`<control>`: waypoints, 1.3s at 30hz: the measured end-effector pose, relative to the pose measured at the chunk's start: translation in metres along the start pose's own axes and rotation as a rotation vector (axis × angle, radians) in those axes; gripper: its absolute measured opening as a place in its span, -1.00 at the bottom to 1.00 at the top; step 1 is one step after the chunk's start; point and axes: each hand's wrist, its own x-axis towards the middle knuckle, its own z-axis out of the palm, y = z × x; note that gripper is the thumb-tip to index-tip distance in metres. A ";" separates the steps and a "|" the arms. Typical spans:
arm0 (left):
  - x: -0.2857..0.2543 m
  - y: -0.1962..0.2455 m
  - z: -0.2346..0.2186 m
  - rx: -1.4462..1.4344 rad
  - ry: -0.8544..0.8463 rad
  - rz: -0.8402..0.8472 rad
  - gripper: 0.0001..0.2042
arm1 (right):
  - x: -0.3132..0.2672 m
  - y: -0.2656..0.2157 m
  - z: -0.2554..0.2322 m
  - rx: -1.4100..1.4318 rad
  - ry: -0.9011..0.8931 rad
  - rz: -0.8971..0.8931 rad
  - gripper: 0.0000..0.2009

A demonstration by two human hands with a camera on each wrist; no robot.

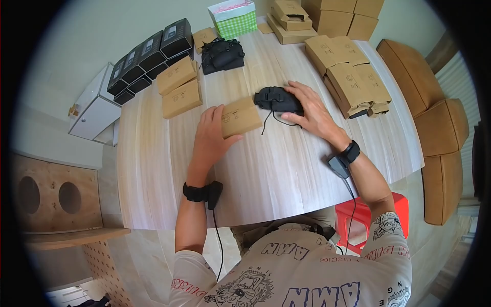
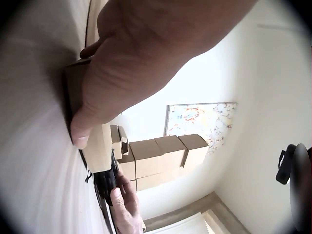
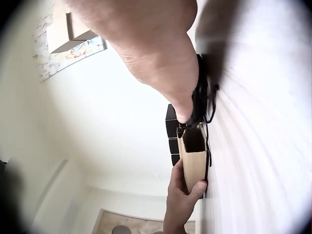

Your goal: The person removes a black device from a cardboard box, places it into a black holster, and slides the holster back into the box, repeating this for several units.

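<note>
My left hand (image 1: 210, 134) holds a small brown cardboard box (image 1: 241, 117) flat on the table, thumb along its near side and fingers over the far side. In the right wrist view the box's end (image 3: 194, 141) facing the pouch is open and dark inside. My right hand (image 1: 316, 111) grips a black pouch (image 1: 276, 99) with a buckle strap, thumb at its near edge and fingers over its far end. The pouch's left end lies right at the box's open end. A thin black cord (image 1: 267, 123) trails from it onto the table.
Two similar boxes (image 1: 182, 99) lie to the left, before stacked black boxes (image 1: 150, 51). Several black pouches (image 1: 223, 55) sit in a pile near a green checkered bag (image 1: 235, 21). More cardboard boxes (image 1: 353, 77) lie at the right, on the wood-grain table (image 1: 276, 174).
</note>
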 end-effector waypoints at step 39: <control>-0.005 0.058 0.031 -1.340 -0.081 -0.065 -0.42 | -0.012 -0.069 0.007 0.476 -0.112 0.152 -0.20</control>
